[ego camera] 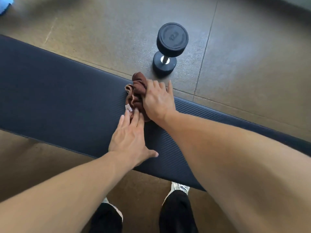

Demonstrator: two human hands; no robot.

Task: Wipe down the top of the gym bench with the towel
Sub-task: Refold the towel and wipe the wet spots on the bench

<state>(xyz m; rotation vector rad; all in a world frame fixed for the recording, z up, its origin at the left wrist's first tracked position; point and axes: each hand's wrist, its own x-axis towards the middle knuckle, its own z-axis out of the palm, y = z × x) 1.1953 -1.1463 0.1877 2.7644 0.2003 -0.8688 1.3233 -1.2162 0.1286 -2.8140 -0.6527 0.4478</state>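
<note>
A dark blue padded gym bench (pixel 58 98) runs across the view from upper left to lower right. A crumpled brown towel (pixel 137 89) with a small white tag lies near the bench's far edge. My right hand (pixel 157 100) rests on top of the towel, palm down, fingers spread over it and pressing it onto the pad. My left hand (pixel 130 140) lies flat on the bench just in front of the towel, and its fingertips touch the towel's near end by the tag.
A black dumbbell (pixel 168 47) stands on end on the brown rubber floor just beyond the bench, close to the towel. My feet in light shoes (pixel 180 188) stand at the bench's near side. Something blue (pixel 5 5) sits at the top left corner.
</note>
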